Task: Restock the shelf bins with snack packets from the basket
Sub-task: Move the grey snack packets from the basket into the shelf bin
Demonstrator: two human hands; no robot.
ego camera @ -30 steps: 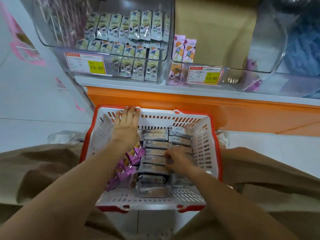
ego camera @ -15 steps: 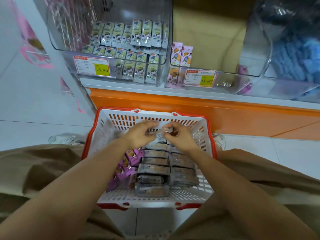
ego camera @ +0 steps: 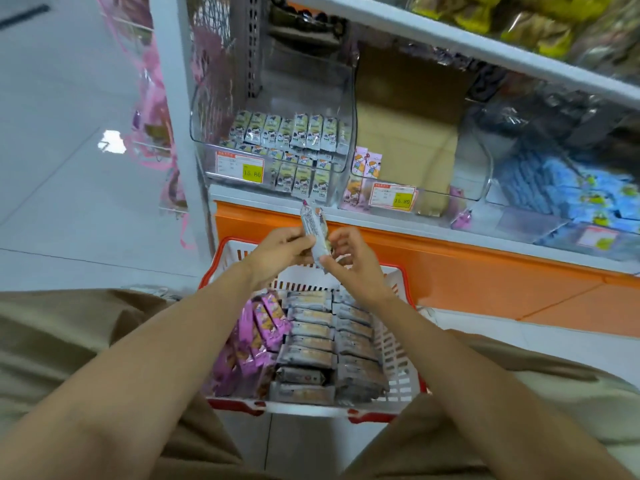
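Note:
A white basket with a red rim point(ego camera: 398, 344) stands on the floor between my knees. Inside lie rows of grey snack packets point(ego camera: 311, 344) and, at its left, pink packets point(ego camera: 256, 337). Above the basket's far edge both hands hold grey packets point(ego camera: 313, 233) upright. My left hand point(ego camera: 277, 252) grips them from the left; my right hand point(ego camera: 346, 258) pinches their lower end. On the shelf above, a clear bin point(ego camera: 273, 168) holds several grey-green packets. The clear bin point(ego camera: 415, 188) to its right has a few pink packets at its left wall.
An orange shelf base point(ego camera: 485, 271) runs behind the basket. A bin of blue packets point(ego camera: 568, 192) sits at the right. Yellow packs point(ego camera: 485, 15) lie on the upper shelf. Pink goods point(ego camera: 156, 109) hang at the shelf's left end. White tiled floor lies to the left.
Both hands met over the grey packets in the basket, took hold of some and lifted them up toward the shelf. My view tilted up, showing more of the shelf.

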